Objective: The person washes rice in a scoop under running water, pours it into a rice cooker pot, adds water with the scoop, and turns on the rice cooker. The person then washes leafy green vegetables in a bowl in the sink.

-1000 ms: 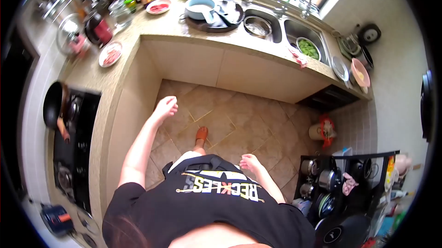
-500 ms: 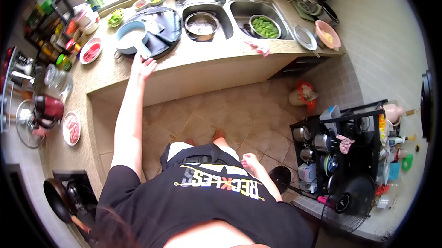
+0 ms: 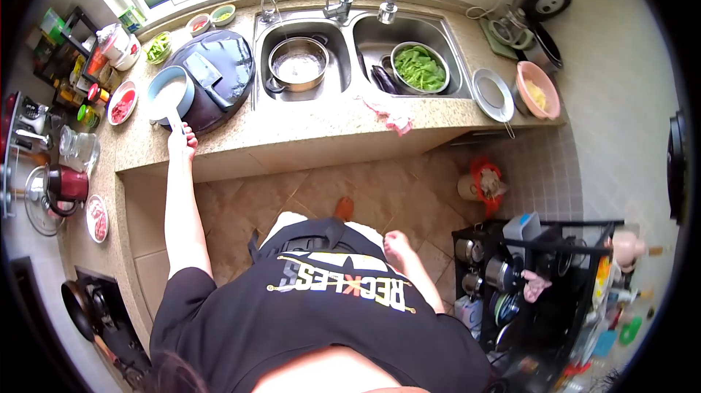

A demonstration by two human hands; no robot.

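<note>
My left hand (image 3: 182,143) is closed around the handle of a light blue saucepan (image 3: 188,95) with something white inside. The pan rests at the left edge of a round black chopping board (image 3: 235,64). On that board, right of the pan, lies a cleaver (image 3: 202,69) with a dark handle. Low by my waist, my right hand (image 3: 397,244) hangs with its fingers curled in and nothing visible in them. A white bowl of red meat (image 3: 123,106) is just left of the pan.
A steel pot (image 3: 298,86) sits in the left sink; leafy greens in a bowl (image 3: 420,70) and an eggplant (image 3: 384,80) are in the right one. A pink cloth (image 3: 389,114) hangs over the counter edge. Behind me on the right stands a black rack (image 3: 537,226) of pots.
My left hand has gone from open fingers beneath the saucepan's handle to a grip around it. The camera view has shifted. My right hand stays by my waist.
</note>
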